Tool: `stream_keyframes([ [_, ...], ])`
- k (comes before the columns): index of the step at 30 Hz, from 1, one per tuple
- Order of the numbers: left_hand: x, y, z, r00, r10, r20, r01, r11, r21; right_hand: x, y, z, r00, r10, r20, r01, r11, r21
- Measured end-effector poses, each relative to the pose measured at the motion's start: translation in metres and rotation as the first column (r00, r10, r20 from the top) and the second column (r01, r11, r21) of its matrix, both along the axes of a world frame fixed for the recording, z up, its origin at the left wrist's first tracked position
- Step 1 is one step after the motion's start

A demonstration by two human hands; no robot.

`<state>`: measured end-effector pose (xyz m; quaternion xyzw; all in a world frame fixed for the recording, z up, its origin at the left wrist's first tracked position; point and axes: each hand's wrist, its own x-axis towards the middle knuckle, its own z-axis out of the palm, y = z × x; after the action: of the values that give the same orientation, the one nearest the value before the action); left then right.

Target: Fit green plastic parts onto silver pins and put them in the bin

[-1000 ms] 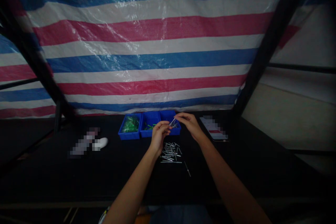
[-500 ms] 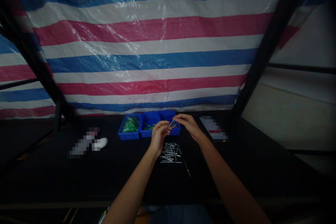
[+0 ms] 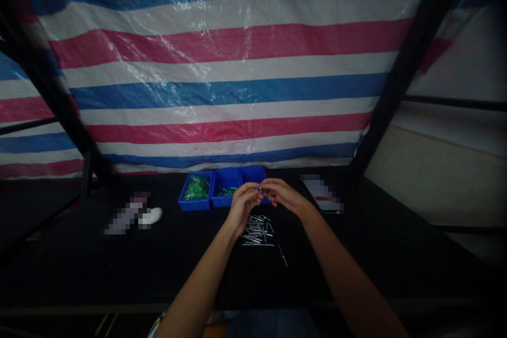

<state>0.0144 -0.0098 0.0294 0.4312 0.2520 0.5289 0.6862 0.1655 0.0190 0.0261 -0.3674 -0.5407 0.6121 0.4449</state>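
Note:
My left hand (image 3: 240, 206) and my right hand (image 3: 285, 194) meet in front of the blue bins, fingertips close together. Pinched between them are small shiny metal rivets (image 3: 259, 189), mostly hidden by the fingers, so I cannot tell how many. Below the hands lies a loose pile of silvery rivets (image 3: 258, 229) on the black table (image 3: 190, 269). One single rivet (image 3: 282, 255) rests apart, at the pile's lower right. Behind my hands is the right blue bin (image 3: 253, 172), its contents largely covered.
The middle blue bin (image 3: 227, 174) holds several small green pieces (image 3: 227, 190). In the left blue bin (image 3: 194, 205) sits a clear bag of green pieces (image 3: 197, 188). A phone (image 3: 322, 194) lies right; a white rounded object (image 3: 157, 215) lies left. Striped sheeting (image 3: 237, 95) hangs behind.
My right hand has come down and closer to the left, so the fingertips now meet. The metal pieces that showed between the hands are more covered. The pile looks unchanged.

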Motion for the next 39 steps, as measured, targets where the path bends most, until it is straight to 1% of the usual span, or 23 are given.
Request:
stream_keyframes([
  [3,0.000,-0.001,0.000,1.000,-0.021,0.002,0.021,1.000,0.007,-0.004,-0.001,-0.002,0.998,0.067,-0.020,-0.067,0.997,-0.037],
  [7,0.000,0.000,-0.001,1.000,-0.020,0.007,0.020,1.000,0.019,-0.009,-0.003,-0.002,0.990,0.123,-0.062,-0.128,0.989,-0.079],
  [10,0.000,0.001,-0.003,1.000,-0.016,0.005,0.016,0.999,0.029,-0.012,-0.004,-0.002,0.986,0.143,-0.082,-0.150,0.984,-0.096],
  [13,0.000,0.002,-0.003,1.000,-0.016,0.005,0.016,0.999,0.033,-0.012,-0.004,-0.003,0.985,0.156,-0.079,-0.162,0.983,-0.084],
  [24,0.001,-0.001,0.000,1.000,-0.007,0.009,0.007,1.000,0.001,-0.010,-0.001,-0.004,0.994,0.087,-0.065,-0.089,0.996,-0.030],
  [33,0.000,0.001,-0.001,1.000,-0.009,-0.012,0.009,1.000,0.003,-0.007,-0.003,0.003,0.998,-0.006,-0.058,0.008,0.999,0.035],
  [36,0.000,0.002,-0.003,1.000,0.005,-0.027,-0.005,1.000,-0.010,-0.006,-0.002,0.004,0.996,-0.043,-0.078,0.048,0.997,0.064],
  [39,0.000,0.003,-0.005,0.999,0.005,-0.046,-0.006,1.000,-0.017,-0.005,-0.001,0.004,0.992,-0.050,-0.115,0.061,0.994,0.094],
])
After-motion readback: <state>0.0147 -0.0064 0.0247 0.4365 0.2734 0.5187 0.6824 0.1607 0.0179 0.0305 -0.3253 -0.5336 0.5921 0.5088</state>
